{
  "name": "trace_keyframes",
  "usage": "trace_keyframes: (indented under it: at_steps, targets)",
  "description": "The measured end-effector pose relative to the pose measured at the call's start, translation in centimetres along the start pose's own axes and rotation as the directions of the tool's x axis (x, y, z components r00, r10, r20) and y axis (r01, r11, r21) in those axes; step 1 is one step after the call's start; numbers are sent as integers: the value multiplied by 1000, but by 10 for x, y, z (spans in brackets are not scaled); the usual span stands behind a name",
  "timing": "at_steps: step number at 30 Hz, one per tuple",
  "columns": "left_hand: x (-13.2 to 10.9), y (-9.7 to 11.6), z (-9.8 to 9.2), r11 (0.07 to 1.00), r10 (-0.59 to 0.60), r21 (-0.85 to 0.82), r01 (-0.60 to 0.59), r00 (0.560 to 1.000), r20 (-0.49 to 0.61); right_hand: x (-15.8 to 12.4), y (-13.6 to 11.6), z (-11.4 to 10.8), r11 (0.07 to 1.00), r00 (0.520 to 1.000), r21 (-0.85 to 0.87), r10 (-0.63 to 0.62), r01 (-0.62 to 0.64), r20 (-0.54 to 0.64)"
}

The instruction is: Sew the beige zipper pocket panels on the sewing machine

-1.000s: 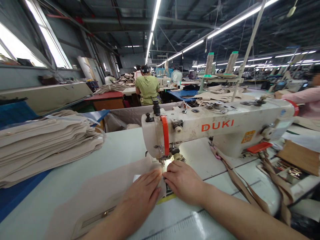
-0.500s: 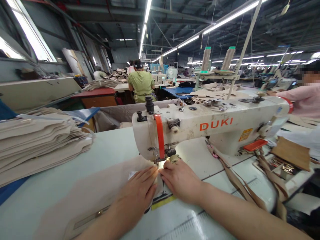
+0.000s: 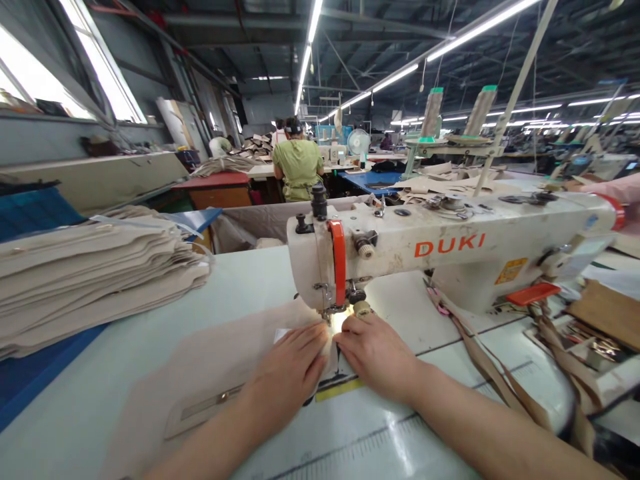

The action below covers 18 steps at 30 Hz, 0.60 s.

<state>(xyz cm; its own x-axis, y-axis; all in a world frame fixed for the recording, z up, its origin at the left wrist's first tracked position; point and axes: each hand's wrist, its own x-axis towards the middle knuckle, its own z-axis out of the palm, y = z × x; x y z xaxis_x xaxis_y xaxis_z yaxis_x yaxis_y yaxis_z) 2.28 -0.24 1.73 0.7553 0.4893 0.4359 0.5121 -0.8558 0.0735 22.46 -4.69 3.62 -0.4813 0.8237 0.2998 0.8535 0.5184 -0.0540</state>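
A pale beige fabric piece (image 3: 220, 353) lies on the sewing machine table, its edge under the presser foot (image 3: 330, 317) of a white sewing machine (image 3: 390, 257). My left hand (image 3: 287, 367) rests flat on this fabric, fingers stretched toward the needle. Just right of the needle, my right hand (image 3: 383, 353) has its fingers curled and pinched at the fabric's edge; the fingertips partly hide what they grip. A zipper (image 3: 213, 402) set in a fabric panel shows left of my left forearm. The machine's lamp lights the spot between both hands.
Stacked beige fabric pieces (image 3: 95, 280) stand at the left. Right of the needle lie pink-handled scissors (image 3: 439, 301) and fabric straps (image 3: 493, 370). A tray of metal parts (image 3: 603, 350) sits at far right. Beyond the machine, a person in green (image 3: 299, 167) sits with back turned.
The view has swung slightly left, so the machine and table appear farther right. Both hands stay beside the needle in nearly the same pose.
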Motion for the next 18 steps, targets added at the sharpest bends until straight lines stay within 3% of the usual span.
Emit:
trace_keyframes:
  at_steps: [7,18]
  targets:
    - [-1,0,-2,1000,11,-10,-11,1000,-24,-2,1,1,999,997,44,18,-15,-72]
    - [-2,-3,0,1000,-3,-25,2,1000,-7,3,-1,2,999,999,-21,-44,45,13]
